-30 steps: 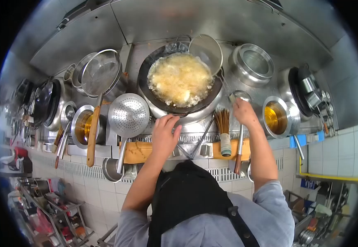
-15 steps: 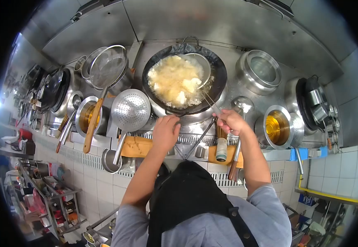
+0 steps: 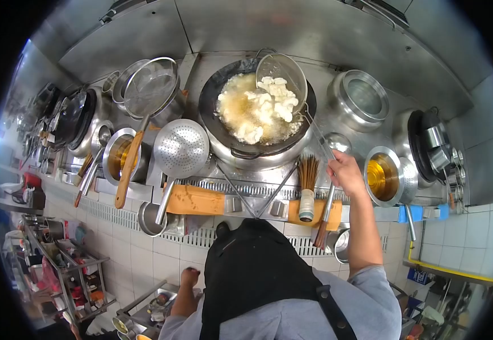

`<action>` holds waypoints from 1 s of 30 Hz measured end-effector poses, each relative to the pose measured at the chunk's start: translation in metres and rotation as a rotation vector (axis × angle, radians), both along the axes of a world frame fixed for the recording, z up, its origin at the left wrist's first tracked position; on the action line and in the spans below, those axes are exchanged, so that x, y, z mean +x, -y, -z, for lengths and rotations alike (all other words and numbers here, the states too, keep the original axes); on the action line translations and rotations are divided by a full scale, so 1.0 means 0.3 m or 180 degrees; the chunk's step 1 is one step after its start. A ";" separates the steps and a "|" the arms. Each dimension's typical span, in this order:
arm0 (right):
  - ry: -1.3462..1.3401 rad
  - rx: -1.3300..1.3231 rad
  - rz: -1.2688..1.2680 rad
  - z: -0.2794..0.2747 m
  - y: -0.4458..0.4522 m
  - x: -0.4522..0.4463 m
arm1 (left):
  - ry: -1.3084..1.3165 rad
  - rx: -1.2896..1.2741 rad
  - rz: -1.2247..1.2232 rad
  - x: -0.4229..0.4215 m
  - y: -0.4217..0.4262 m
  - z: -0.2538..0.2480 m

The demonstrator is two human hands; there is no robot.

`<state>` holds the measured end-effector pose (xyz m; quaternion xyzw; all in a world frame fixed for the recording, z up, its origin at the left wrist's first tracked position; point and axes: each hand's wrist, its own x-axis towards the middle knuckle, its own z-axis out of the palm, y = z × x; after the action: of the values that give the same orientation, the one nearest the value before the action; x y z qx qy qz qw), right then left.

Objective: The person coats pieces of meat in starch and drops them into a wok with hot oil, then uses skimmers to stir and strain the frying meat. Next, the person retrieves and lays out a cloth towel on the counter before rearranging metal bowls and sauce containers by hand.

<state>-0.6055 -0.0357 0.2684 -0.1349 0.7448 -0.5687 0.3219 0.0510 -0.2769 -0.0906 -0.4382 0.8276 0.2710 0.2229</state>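
Observation:
My right hand (image 3: 345, 171) is closed round the thin handle of a mesh skimmer (image 3: 293, 71). The skimmer's round head leans over the right side of a black wok (image 3: 209, 107). Pale white, lumpy pieces of food (image 3: 277, 97) lie in and in front of it, their kind unclear. More pieces sit in the bubbling oil (image 3: 236, 102). Low by my left side, away from the stove, my left hand (image 3: 189, 277) has its fingers curled, with nothing visible in them. A bamboo brush (image 3: 307, 187) and a ladle (image 3: 330, 198) stand near my right hand.
A perforated ladle (image 3: 181, 148) and a long-handled sieve (image 3: 151, 93) rest left of the wok. Pots of yellow oil stand at left (image 3: 113, 158) and right (image 3: 383, 175). A lidded steel pot (image 3: 365, 99) is at the back right.
My left hand has dropped from the wok's front edge to my side. My right hand has moved right, and the skimmer has risen and tilted, with white pieces now showing at its mesh.

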 end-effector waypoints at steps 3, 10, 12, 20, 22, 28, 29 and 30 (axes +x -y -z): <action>-0.0402 0.0228 0.0121 0.025 0.037 0.006 | 0.0071 0.0702 -0.1706 0.120 0.035 0.053; -0.1644 0.0619 0.0312 0.000 0.089 0.112 | -0.0827 0.0938 -0.2125 -0.095 0.182 -0.055; -0.1734 0.0720 0.0305 -0.056 0.091 0.189 | -0.1256 0.1163 -0.2123 -0.191 0.206 -0.075; -0.2534 0.1350 0.0171 0.111 0.194 0.224 | -0.1263 0.1190 -0.1481 -0.183 0.358 -0.043; -0.2239 0.1313 0.0378 0.034 0.189 0.221 | -0.1016 0.1168 -0.1386 -0.140 0.407 -0.060; -0.2765 0.1796 0.0727 -0.058 0.060 0.168 | -0.1083 0.1062 -0.1401 0.098 0.466 0.012; -0.2772 0.1916 0.0726 -0.053 0.060 0.138 | -0.0913 0.1175 -0.1708 0.117 0.468 0.020; -0.2777 0.2033 0.0728 -0.072 0.081 0.126 | -0.0797 0.1270 -0.1964 0.127 0.466 0.019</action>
<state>-0.5677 -0.0600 0.2899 -0.1719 0.9545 -0.2371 -0.0556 0.0892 -0.4166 -0.0963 -0.5781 0.6087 0.5323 0.1090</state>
